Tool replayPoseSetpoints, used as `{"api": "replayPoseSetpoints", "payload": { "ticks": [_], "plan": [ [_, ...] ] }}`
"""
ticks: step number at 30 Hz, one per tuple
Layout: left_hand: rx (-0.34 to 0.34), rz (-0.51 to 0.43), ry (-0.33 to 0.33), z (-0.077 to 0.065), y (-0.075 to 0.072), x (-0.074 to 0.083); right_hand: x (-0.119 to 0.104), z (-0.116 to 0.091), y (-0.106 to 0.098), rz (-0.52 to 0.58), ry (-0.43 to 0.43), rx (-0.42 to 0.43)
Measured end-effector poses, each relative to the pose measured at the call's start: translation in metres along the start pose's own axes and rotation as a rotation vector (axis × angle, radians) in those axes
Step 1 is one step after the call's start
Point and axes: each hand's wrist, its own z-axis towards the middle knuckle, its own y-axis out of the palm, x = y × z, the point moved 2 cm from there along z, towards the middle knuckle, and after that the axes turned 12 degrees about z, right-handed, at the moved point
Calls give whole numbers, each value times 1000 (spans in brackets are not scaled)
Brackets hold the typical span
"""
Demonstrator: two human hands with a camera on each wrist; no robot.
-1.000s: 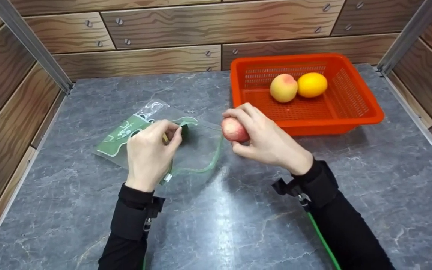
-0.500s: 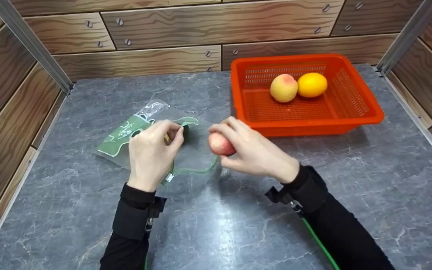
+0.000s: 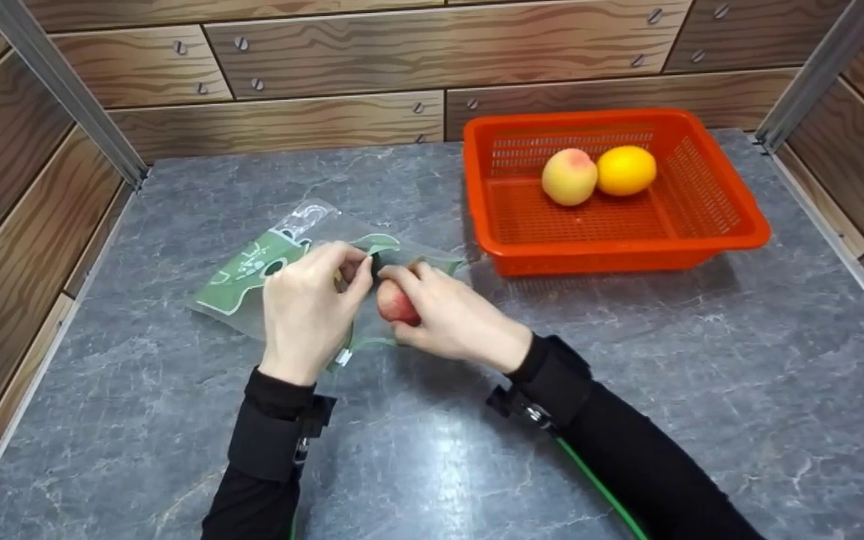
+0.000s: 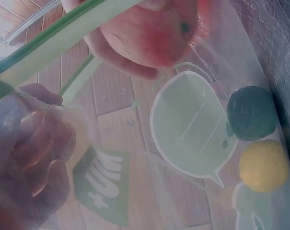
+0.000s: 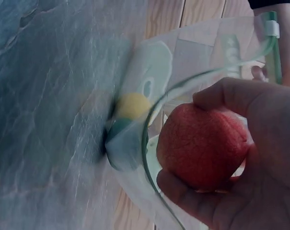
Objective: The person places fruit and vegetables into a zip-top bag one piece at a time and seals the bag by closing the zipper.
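Note:
My right hand (image 3: 462,319) grips a red peach (image 3: 397,302), fingers on one side and thumb on the other. The peach is right at the open mouth of a clear slider zip bag (image 3: 241,274) with green print. My left hand (image 3: 312,311) pinches the bag's rim on the near left, knuckles up. The right wrist view has the peach (image 5: 202,146) beside the curved green zip edge (image 5: 145,139), with the white slider (image 5: 272,28) above. Inside the bag lie a yellow round thing (image 4: 263,166) and a dark green round thing (image 4: 251,113), seen through the plastic.
A red-orange plastic basket (image 3: 627,244) stands at the back right. In it a yellow-pink peach (image 3: 569,177) and a yellow lemon-like fruit (image 3: 626,170) lie side by side. Wood-patterned panels (image 3: 327,124) wall in the grey marbled tabletop (image 3: 672,390) at the back and sides.
My right hand has moved left and down with the red peach, from beside the basket to the bag's mouth. The left hand keeps its pinch on the rim, nearly still.

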Motion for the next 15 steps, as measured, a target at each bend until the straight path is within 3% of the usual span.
{"api": "replayPoseSetpoints", "payload": {
  "ticks": [10, 15],
  "plan": [
    [0, -4, -1, -2, 0, 3, 10, 28, 14, -15, 20, -22],
    [-1, -18, 8, -1, 3, 5, 18, 41, 23, 4, 111, -29]
  ]
}}
